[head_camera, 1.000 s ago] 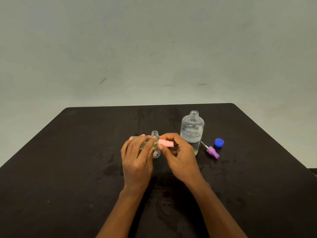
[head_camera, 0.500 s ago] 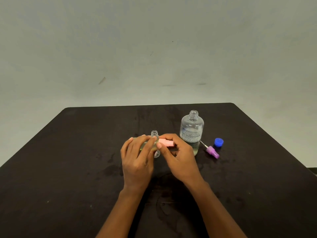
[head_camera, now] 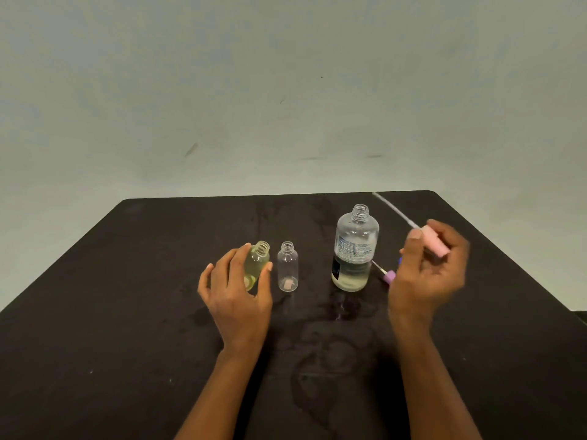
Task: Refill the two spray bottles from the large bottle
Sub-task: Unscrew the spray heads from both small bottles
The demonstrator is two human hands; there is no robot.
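The pink spray head [head_camera: 433, 244] is now removed, pinched by the right hand [head_camera: 425, 281]. The opened spray bottle [head_camera: 255, 265] is gripped by the left hand [head_camera: 235, 290]; refilling is judged possible.

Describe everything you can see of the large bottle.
The large bottle is clear plastic with rounded shoulders and a threaded neck, uncapped. A label with fine print and a dark patch wraps its middle. Pale yellowish liquid fills its lower part. It stands upright on the black table, right of the empty small bottle, and nothing grips it. A purple sprayer lies by its base on the right; whether they touch is unclear.
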